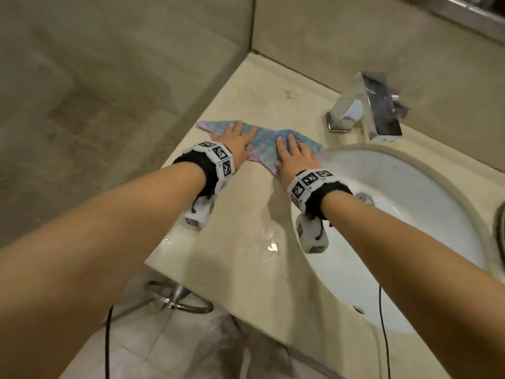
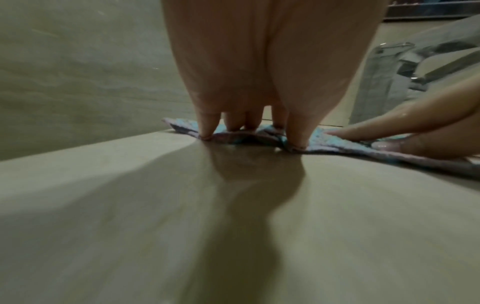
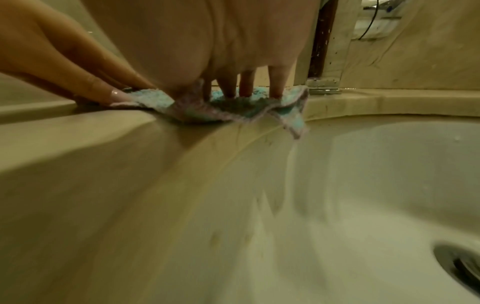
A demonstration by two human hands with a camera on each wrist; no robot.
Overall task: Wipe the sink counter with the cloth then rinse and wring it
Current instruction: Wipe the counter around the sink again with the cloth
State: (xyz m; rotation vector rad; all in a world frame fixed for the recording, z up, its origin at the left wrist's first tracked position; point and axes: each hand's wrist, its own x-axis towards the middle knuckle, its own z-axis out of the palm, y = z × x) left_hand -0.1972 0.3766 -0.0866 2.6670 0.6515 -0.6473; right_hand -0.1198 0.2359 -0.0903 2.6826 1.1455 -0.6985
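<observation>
A blue and pink knitted cloth (image 1: 262, 146) lies spread on the beige sink counter (image 1: 246, 212), left of the basin. My left hand (image 1: 235, 132) presses flat on its left part, fingers straight. My right hand (image 1: 288, 144) presses flat on its right part, by the basin rim. In the left wrist view my left fingertips (image 2: 207, 131) push down on the cloth (image 2: 335, 139), with the right hand (image 2: 415, 133) beside them. In the right wrist view my right fingers (image 3: 246, 88) rest on the cloth (image 3: 233, 112), and one corner hangs over the basin edge.
The white oval sink (image 1: 410, 203) with its drain (image 3: 465, 265) lies to the right. A chrome faucet (image 1: 366, 110) stands behind it. A water puddle (image 1: 270, 242) shines on the counter's near part. Walls close the back, and the counter drops off at left.
</observation>
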